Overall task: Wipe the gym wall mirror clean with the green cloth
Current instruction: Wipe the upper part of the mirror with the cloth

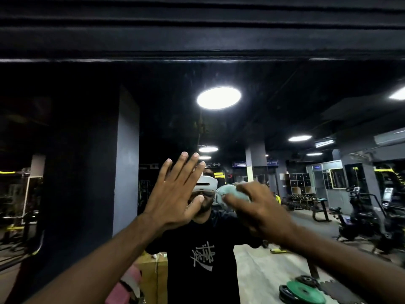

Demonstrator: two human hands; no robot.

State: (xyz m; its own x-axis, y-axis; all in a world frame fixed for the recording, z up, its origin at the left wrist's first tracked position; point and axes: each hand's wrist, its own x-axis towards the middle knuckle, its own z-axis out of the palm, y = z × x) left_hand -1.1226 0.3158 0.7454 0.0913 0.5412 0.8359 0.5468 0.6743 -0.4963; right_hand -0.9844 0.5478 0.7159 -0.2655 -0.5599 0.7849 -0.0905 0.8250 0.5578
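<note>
- Forearms come in from both bottom corners and reach up to the mirror (263, 110), at about the head height of the reflection.
- left hand (175, 194): flat, fingers (186, 163) straight and slightly spread, palm toward the glass, holding nothing. It looks planted as a brace, but I can't confirm actual contact.
- right hand (260, 213): fingers curled over the green cloth (230, 193), which is bunched into a wad and pushed at the glass. The hand is motion-blurred, so my read is mid-stroke.
- Cloth position: it pokes out past the right fingertips, just right of the left hand, near it but apart. That puts it roughly mid-mirror, well below the top frame edge.
- Risk 1: prints or smears in the zone being cleaned. Cause: a bare left palm bracing on the glass.
- Risk 2: streaks and missed bands. Cause: the wadded cloth gives a small contact patch because it isn't spread flat.
- Risk 3: the strip under the top edge and the far sides get skipped, since both are well away from the cloth. The dim room and glare from the ceiling light (218, 98) would hide residue.
- Risk 4: the cloth slips out on a fast stroke. Cause: it seems to be held mostly at the fingertips.
</note>
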